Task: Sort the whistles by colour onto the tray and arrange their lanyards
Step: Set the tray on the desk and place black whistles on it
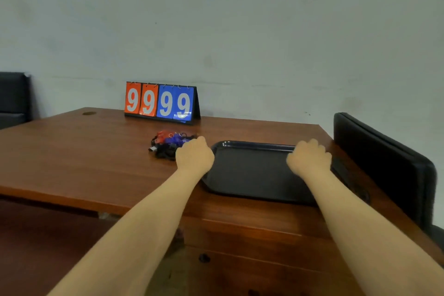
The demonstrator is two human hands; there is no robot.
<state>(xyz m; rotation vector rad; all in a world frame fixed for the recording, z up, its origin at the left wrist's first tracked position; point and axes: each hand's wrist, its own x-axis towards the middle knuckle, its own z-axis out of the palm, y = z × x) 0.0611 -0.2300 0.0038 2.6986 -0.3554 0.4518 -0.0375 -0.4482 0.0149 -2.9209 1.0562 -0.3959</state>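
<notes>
1. Tray (pixel 252 170): a dark, smooth plastic rectangle with rounded corners and a raised rim, lying flat on the wooden desk (pixel 84 151); its long axis runs left to right along the desk.
2. Whistles (pixel 171 140): a mixed heap of red and blue translucent pieces, just beyond the tray's far left corner; no single pointing direction can be read from the tangle.
3. Lanyards (pixel 163 152): black cords bunched under and around the heap, unsorted, on the desk left of the tray.
4. Left hand (pixel 195 156): fingers curled under, knuckles up, at the tray's far left corner and touching the edge of the heap; whether it grips the rim or a cord cannot be told.
5. Right hand (pixel 308 157): fingers curled down over the tray's far rim near its right end; it appears to clasp the rim, though the fingertips are hidden.
6. Scoreboard (pixel 162 103): a flip-card stand behind the tray, against the wall, showing two orange and two blue nines.
7. Black padded chair back (pixel 384 163): stands right of the tray.
</notes>
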